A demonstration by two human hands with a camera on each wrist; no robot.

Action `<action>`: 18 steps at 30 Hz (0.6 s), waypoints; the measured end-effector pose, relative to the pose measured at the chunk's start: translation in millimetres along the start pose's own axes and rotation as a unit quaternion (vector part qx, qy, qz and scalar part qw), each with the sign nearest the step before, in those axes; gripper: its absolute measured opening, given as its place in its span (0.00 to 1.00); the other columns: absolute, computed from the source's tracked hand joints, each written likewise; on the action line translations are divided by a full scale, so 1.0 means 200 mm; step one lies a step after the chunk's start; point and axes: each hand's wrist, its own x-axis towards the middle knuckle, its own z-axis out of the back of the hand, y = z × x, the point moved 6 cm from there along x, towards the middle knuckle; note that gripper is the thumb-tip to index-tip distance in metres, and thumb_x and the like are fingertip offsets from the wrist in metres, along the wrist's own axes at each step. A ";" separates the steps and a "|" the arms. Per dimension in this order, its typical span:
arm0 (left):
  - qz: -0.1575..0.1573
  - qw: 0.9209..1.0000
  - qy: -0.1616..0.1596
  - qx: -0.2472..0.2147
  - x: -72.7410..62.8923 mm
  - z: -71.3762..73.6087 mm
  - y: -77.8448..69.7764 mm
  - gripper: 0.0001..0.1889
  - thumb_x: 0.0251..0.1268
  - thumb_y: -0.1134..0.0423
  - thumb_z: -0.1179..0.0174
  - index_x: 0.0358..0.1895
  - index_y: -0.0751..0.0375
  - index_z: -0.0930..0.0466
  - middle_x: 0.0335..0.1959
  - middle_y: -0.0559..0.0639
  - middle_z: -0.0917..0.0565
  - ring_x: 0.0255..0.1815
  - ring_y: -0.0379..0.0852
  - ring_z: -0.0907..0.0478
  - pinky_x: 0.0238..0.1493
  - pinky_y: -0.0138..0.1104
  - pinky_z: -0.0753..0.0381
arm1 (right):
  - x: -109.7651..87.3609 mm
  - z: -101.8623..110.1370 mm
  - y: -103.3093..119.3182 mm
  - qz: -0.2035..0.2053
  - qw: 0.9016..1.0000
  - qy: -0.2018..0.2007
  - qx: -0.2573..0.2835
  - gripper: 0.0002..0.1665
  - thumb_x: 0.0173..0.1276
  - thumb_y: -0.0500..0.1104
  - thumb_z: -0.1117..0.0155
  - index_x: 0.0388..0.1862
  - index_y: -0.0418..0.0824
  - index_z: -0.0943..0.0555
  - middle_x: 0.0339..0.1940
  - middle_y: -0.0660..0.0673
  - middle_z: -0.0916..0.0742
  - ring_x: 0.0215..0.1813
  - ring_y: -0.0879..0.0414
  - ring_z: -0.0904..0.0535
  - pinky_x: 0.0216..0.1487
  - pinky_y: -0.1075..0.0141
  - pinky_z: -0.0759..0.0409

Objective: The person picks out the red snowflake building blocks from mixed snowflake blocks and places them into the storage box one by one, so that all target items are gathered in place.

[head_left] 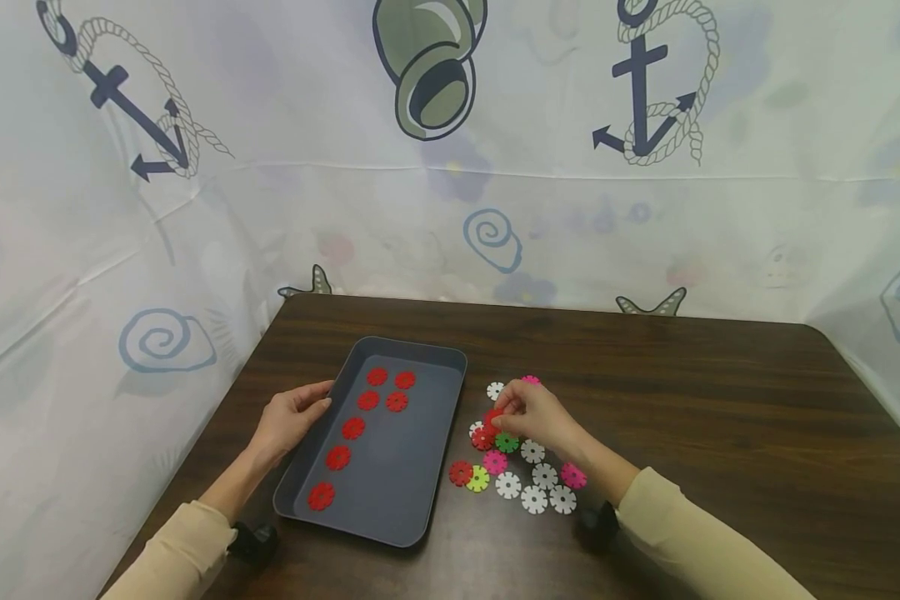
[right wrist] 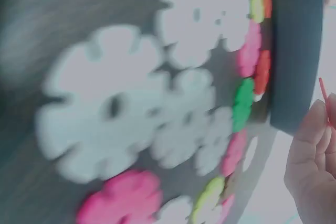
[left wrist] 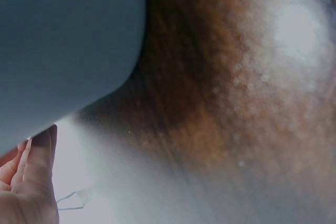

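Observation:
My right hand (head_left: 536,414) pinches a red flower-shaped disc (head_left: 492,419) above the loose pile right of the tray. In the right wrist view the disc shows edge-on as a thin red strip (right wrist: 323,88) between thumb and fingers. My left hand (head_left: 288,421) holds the left rim of the dark grey baking tray (head_left: 397,521), thumb at the rim; in the left wrist view its fingers (left wrist: 39,163) touch the tray's outer side (left wrist: 68,40). Several red discs (head_left: 353,428) lie in the tray, most in a slanted line along its left side, with two beside the upper ones.
Right of the tray lie loose notched discs: several white (head_left: 534,500), some pink (head_left: 573,476), a green (head_left: 507,442), a yellow-green (head_left: 477,478) and red ones (head_left: 461,473). The dark wooden table (head_left: 720,400) ends at a patterned curtain (head_left: 555,150).

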 end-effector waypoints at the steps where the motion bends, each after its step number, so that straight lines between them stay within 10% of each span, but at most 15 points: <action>1: -0.001 1.000 0.001 -0.001 0.00 0.00 0.00 0.22 0.69 0.62 0.46 0.64 0.67 0.31 0.57 0.65 0.23 0.48 0.53 0.20 0.35 0.29 0.20 | 0.01 -0.01 0.01 0.003 1.000 -0.001 0.004 0.10 0.59 0.32 0.34 0.37 0.31 0.24 0.26 0.44 0.20 0.27 0.57 0.26 0.30 0.65 0.22; 18: -0.002 1.000 0.001 -0.005 0.00 0.00 0.00 0.22 0.69 0.63 0.46 0.64 0.68 0.31 0.57 0.66 0.23 0.47 0.54 0.20 0.34 0.30 0.20 | 0.21 -0.26 0.26 0.023 0.998 0.009 0.065 0.10 0.59 0.30 0.34 0.38 0.29 0.24 0.27 0.40 0.20 0.27 0.57 0.21 0.36 0.57 0.17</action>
